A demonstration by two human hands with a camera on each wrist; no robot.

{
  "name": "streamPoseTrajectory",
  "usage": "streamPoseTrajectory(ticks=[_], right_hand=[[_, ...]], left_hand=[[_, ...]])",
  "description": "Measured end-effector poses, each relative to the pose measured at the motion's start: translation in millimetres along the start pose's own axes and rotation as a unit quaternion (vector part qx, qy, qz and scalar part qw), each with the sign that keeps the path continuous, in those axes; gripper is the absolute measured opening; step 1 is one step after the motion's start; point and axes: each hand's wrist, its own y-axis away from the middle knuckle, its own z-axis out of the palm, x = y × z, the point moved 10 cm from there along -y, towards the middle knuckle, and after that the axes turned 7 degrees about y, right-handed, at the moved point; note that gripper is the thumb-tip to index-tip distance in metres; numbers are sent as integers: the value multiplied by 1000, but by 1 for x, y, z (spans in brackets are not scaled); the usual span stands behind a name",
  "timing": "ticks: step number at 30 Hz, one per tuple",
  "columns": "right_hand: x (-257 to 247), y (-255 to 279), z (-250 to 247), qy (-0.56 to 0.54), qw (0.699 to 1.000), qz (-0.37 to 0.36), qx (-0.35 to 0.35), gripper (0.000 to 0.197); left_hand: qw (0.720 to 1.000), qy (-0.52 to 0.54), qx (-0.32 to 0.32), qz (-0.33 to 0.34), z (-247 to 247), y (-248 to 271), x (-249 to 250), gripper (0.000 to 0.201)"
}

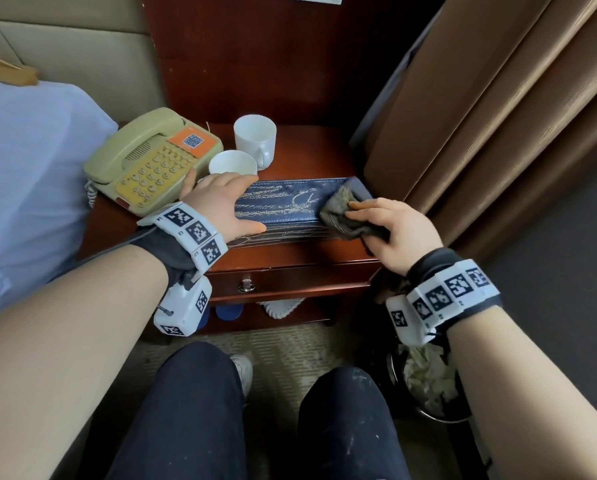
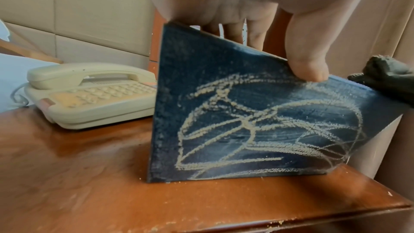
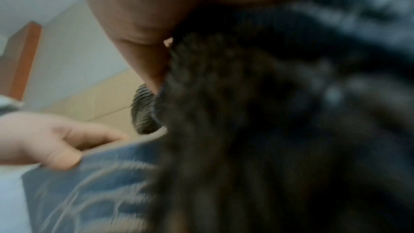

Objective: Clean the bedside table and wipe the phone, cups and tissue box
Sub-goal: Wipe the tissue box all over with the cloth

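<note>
A dark blue tissue box streaked with pale dusty lines stands on the wooden bedside table. My left hand grips its left end, thumb on the near face and fingers behind. My right hand holds a crumpled grey cloth against the box's right end. The left wrist view shows the box tilted, with the cloth at its upper right. A beige phone sits at the table's left. Two white cups stand behind the box.
A brown curtain hangs close on the right. A bed with a white sheet borders the table's left. Below the tabletop is a drawer with a metal knob. A waste bin with paper stands under my right wrist.
</note>
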Motion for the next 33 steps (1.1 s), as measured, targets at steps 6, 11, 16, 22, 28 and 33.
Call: streamPoseTrajectory(ticks=[6,11,16,22,28,33], right_hand=[[35,-30,-42,-9,977,196,85,48],[-16,-39,29,53,987,130,-78,58],[-44,-15,17,26,997,-11,-74,58],[2,-50,-9,-6,980,200,-15,68],[-43,-41,35,129,971,78,-184,70],[-34,-32,23,101,971,165,-140,52]], left_hand=[[1000,11,-4,2,0,0,1,75],[1000,11,-10,2,0,-4,-2,75],[1000,6,-12,4,0,-6,-1,76],[1000,8,-8,8,0,-3,-1,76],[1000,9,-18,8,-1,-3,-1,76],[1000,8,-12,15,-4,-1,0,76]])
